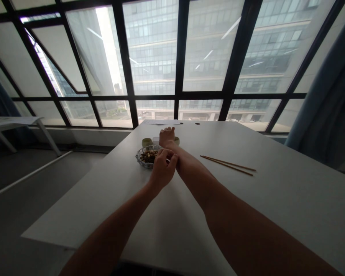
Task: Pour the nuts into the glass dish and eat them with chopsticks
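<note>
My right hand [167, 137] reaches far over the white table [109, 191], back upward, its fingers bent down and partly hidden. It is close to a pale green cup [176, 140], which my wrist partly covers, and to a clear whitish container [155, 140]. Nearer to me, my left hand [164, 165] is closed, thumb and fingers curled together beside my right forearm; anything between them is hidden. Just left of it stands a clear glass bowl [138, 159] with a wavy rim, holding small brown pieces [148, 155]. Behind the bowl sits another pale green cup [147, 142].
A pair of wooden chopsticks [228, 165] lies on the table to the right. White paper [161, 122] is at the far edge, near a dark round spot [197, 124]. Tall windows [152, 50] rise behind, with a blue curtain [322, 111] at right and another table [14, 122] at left.
</note>
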Motion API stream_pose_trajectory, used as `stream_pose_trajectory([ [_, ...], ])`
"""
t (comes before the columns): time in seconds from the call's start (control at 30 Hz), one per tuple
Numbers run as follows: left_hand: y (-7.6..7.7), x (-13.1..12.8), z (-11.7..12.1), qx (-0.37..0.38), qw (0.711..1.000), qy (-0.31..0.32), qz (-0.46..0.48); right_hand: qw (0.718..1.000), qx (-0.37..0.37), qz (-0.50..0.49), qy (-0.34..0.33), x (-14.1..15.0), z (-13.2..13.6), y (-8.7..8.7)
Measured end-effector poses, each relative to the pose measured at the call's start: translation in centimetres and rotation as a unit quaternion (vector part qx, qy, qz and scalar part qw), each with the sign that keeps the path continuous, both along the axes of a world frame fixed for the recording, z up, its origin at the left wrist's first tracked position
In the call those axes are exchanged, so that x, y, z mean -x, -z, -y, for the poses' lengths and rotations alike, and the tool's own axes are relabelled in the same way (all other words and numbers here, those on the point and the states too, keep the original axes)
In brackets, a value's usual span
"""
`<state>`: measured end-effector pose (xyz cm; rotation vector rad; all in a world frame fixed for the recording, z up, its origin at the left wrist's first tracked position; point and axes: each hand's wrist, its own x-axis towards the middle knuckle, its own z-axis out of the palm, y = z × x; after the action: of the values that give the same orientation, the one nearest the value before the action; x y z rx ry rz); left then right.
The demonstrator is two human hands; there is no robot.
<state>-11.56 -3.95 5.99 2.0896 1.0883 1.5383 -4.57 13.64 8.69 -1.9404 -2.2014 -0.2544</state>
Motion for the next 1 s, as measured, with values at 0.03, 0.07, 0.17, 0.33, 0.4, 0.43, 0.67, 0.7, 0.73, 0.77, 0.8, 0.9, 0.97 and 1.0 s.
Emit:
stream_pose_trajectory([
  [0.03, -0.2, 0.5, 0.0, -0.006, 0.999, 0.011, -0.040, 1.000, -0.006, 0.004, 0.018, -0.7, -0.3, 0.2],
  [0.07, -0.4, 1.2, -0.3, -0.013, 0.996, 0.008, -0.088, 0.999, -0.006, 0.007, 0.031, -1.3, -0.7, 0.4],
  [0.17, -0.3, 3.6, -1.8, 0.008, 0.969, -0.064, -0.237, 0.999, 0.021, 0.015, 0.044, -3.2, -2.0, 1.2],
  [0.33, 0.7, 6.4, -3.9, 0.200, 0.879, -0.181, -0.392, 0.998, 0.045, 0.027, 0.027, -4.9, -3.7, 3.1],
  [0.4, 1.0, 6.7, -4.3, 0.259, 0.844, -0.209, -0.421, 0.999, 0.037, 0.030, 0.024, -4.9, -4.2, 3.8],
  [0.43, 1.1, 6.8, -4.4, 0.278, 0.831, -0.219, -0.428, 0.999, 0.032, 0.030, 0.024, -4.8, -4.5, 4.2],
  [0.67, 1.5, 7.6, -5.4, 0.337, 0.818, -0.227, -0.408, 0.999, 0.013, 0.024, 0.023, -4.1, -5.6, 5.0],
  [0.7, 1.6, 7.7, -5.5, 0.334, 0.820, -0.225, -0.406, 0.999, 0.012, 0.021, 0.022, -4.0, -5.7, 4.9],
  [0.73, 1.7, 7.7, -5.6, 0.328, 0.824, -0.226, -0.404, 1.000, 0.011, 0.018, 0.021, -3.9, -5.7, 4.8],
  [0.77, 1.9, 7.8, -5.7, 0.320, 0.827, -0.228, -0.401, 1.000, 0.010, 0.013, 0.017, -3.7, -5.8, 4.6],
  [0.8, 2.0, 7.8, -5.9, 0.312, 0.830, -0.232, -0.399, 1.000, 0.010, 0.008, 0.009, -3.5, -5.8, 4.4],
  [0.9, 2.5, 7.7, -6.2, 0.289, 0.836, -0.244, -0.398, 0.999, 0.017, -0.009, -0.032, -2.3, -6.1, 3.9],
  [0.97, 2.6, 7.7, -6.3, 0.280, 0.833, -0.254, -0.404, 0.997, 0.034, -0.018, -0.061, -1.1, -6.2, 3.6],
  [1.0, 2.7, 7.6, -6.3, 0.279, 0.831, -0.259, -0.406, 0.996, 0.045, -0.021, -0.074, -0.5, -6.3, 3.5],
])
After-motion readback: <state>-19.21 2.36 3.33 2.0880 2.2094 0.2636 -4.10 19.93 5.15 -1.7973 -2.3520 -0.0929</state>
